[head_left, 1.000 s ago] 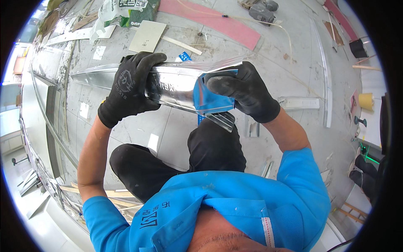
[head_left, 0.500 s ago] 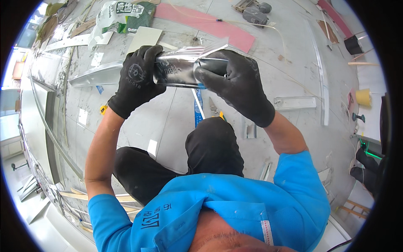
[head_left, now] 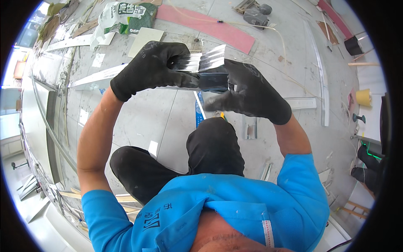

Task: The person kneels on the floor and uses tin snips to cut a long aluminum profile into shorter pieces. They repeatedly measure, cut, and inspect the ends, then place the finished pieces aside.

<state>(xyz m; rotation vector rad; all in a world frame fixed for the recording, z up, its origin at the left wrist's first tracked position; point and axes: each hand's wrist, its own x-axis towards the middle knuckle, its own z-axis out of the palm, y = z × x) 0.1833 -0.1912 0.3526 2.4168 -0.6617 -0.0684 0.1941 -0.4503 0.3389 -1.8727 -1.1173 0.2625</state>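
Observation:
A shiny galvanized metal channel (head_left: 214, 82) is held up in front of me, its long part reaching left and away. Near the hands its end is cut or bent, and a ribbed metal flap (head_left: 212, 58) stands up from it. My left hand (head_left: 151, 69), in a black glove, is closed around the channel, thumb along the near side. My right hand (head_left: 258, 92), also gloved in black, is against the channel's right end. Its thumb stretches out below, apart from the metal, slightly blurred; the other fingertips are partly hidden behind the end.
Beneath the channel lies a blue strip (head_left: 198, 111) on the tiled floor. A short metal channel piece (head_left: 250, 128) and a longer rail (head_left: 322, 84) lie to the right. Farther off are a pink board (head_left: 205, 27) and a green-white bag (head_left: 126, 19). Stacked panels (head_left: 46, 126) stand left.
The channel has been turned, so its ribbed flap now stands up facing me. My left hand has slid right along it. My right thumb has come off the metal and dropped lower.

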